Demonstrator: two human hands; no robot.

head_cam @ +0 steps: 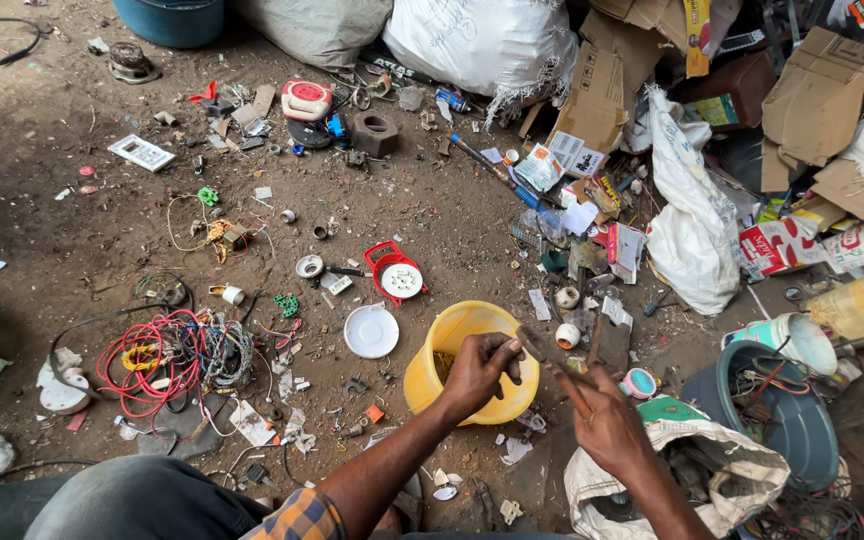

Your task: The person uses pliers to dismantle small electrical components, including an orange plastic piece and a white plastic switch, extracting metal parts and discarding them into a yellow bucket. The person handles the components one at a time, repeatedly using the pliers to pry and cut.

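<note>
Left hand (pixel 480 372) and right hand (pixel 607 420) both clamped on small dark tool-like piece (pixel 544 350), exact kind unclear. Long axis slants from upper left down to right. Piece held over rim of yellow bucket (pixel 430 375); left hand nearer bucket. Tangled red wires (pixel 157 360) well apart on dirt floor (pixel 72 200).

dirt floor (pixel 72 150), yellow bucket (pixel 452 345), tangled wires (pixel 177 355)

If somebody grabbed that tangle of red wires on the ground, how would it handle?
The red wire tangle would likely be floppy, sagging and trailing loose ends. It is mixed with grey cable, so neighbouring bits probably drag along. Probably light for its bulk, and unlikely to roll.
</note>
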